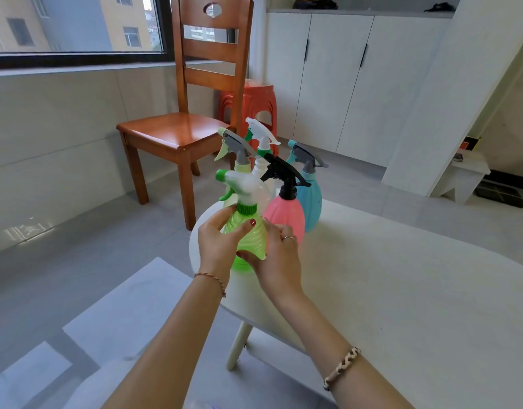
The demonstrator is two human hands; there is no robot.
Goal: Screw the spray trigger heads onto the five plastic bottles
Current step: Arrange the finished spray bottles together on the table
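A clear green bottle (pixel 248 231) with a white and green trigger head (pixel 239 187) stands at the left end of the white table (pixel 402 276). My left hand (pixel 216 243) wraps its left side and my right hand (pixel 279 255) holds its right side and base. Behind it stand a pink bottle (pixel 285 215) with a black trigger head (pixel 284 172), a blue bottle (pixel 312 202) with a grey head (pixel 309 156), a white bottle with a white head (pixel 261 137) and a pale yellow bottle with a grey head (pixel 235 144).
A wooden chair (pixel 180 134) stands beyond the table's left end, with an orange plastic stool (pixel 251 98) behind it. White cabinets (pixel 343 84) line the back wall. A grey rug (pixel 92 335) lies on the floor below the table.
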